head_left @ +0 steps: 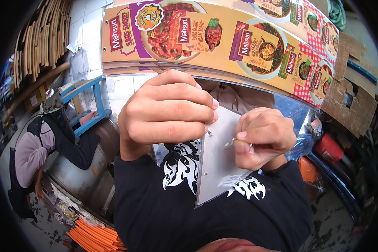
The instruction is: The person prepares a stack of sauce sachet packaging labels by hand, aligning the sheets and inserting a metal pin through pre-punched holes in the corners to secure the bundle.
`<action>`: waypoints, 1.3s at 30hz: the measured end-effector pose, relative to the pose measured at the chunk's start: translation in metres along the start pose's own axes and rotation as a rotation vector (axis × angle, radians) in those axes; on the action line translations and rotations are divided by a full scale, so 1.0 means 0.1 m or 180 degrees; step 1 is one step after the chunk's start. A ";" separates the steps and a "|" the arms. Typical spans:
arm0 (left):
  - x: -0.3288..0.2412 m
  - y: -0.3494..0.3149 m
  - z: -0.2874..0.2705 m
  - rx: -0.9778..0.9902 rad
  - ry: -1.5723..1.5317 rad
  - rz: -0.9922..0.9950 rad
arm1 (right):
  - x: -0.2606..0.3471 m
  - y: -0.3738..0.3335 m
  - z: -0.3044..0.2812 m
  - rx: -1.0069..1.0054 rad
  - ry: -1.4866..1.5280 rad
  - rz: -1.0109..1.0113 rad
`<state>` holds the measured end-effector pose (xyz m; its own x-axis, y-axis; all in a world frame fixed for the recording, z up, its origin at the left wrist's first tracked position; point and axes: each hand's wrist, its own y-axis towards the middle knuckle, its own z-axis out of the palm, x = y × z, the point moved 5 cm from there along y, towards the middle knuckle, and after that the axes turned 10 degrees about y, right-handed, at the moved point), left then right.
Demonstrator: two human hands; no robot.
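My left hand is closed around the upper left edge of a flat grey metal plate, holding it upright in front of my black shirt. My right hand pinches a small bent metal piece between thumb and forefinger and presses it against the plate's face near the top. Small holes show along the plate's left edge. The plate's top corner is hidden behind my left fingers.
A long glossy printed banner with food pictures curves overhead. Another person crouches at the left beside a metal drum. Orange rods lie at lower left. Cardboard and red clutter stand at the right.
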<state>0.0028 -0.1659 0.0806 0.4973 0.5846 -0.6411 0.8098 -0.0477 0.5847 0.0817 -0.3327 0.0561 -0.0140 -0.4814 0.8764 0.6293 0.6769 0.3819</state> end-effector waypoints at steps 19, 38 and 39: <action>0.06 0.02 0.06 0.0902 -0.0442 0.0393 | -0.19 -0.13 -0.09 -0.1268 0.0617 0.0779; -0.04 0.18 -0.01 0.1424 0.0095 -0.0139 | -0.22 -0.08 -0.04 -0.0911 0.0337 0.0728; -0.05 0.18 -0.01 0.1349 0.0195 -0.0146 | -0.22 -0.07 -0.04 -0.0879 0.0322 0.0708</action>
<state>0.0148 -0.1692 0.0951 0.4486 0.6403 -0.6235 0.8933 -0.3415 0.2921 0.0807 -0.3293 0.0328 0.2150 -0.4015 0.8903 0.7945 0.6020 0.0796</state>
